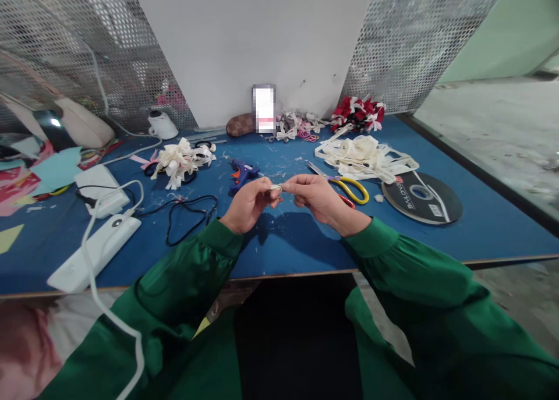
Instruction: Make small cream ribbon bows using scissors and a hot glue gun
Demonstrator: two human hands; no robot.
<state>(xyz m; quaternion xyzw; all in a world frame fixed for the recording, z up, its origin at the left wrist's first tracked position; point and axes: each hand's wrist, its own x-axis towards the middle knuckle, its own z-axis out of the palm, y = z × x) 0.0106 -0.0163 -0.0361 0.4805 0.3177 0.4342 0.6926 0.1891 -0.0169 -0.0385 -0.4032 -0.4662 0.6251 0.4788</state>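
Note:
Over the middle of the blue table, my left hand (248, 206) and my right hand (318, 197) meet fingertip to fingertip. Both pinch a small cream strip (275, 187) that looks like ribbon; the fingers cover most of it. A blue glue gun (243, 175) lies just behind my left hand. Beside my right wrist are scissors (356, 189) with a yellow and purple handle, and a red handle (347, 201) shows partly under the wrist. Further back on the right lies a loose heap of cream ribbon (364, 156).
A black ribbon spool (423, 199) lies at right. Cream bows (181, 160) are piled at left, red-and-white bows (358, 113) at back right. A lit phone (264, 109) leans at the back. A black cable (192, 213), white power strip (94, 253) and white cord occupy the left.

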